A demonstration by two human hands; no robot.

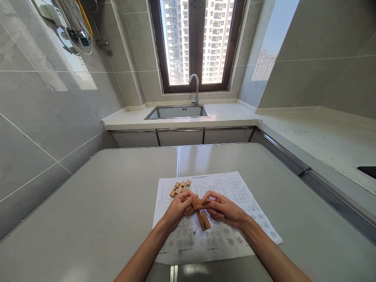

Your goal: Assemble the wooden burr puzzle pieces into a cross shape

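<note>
Both my hands meet over a large paper sheet [202, 256] printed with small diagrams. My left hand [178, 208] is closed on a cluster of brown wooden puzzle pieces [199, 204], gripping its left side. From the right, my right hand [225, 210] pinches the same cluster with thumb and fingers. One notched piece [203, 221] with a dark mark near its end sticks out toward me below the hands. Fingers hide part of the cluster, so how its pieces fit together is unclear. Just beyond my left hand, a lighter wooden interlocking puzzle [179, 187] rests on the sheet.
The sheet lies on a smooth grey table [88, 219] with a seam down its middle. Past the far edge stands a white counter [232, 111] with a sink [178, 112] and faucet [195, 89]. Another counter [331, 137] runs along the right. A tiled wall [53, 117] borders the left.
</note>
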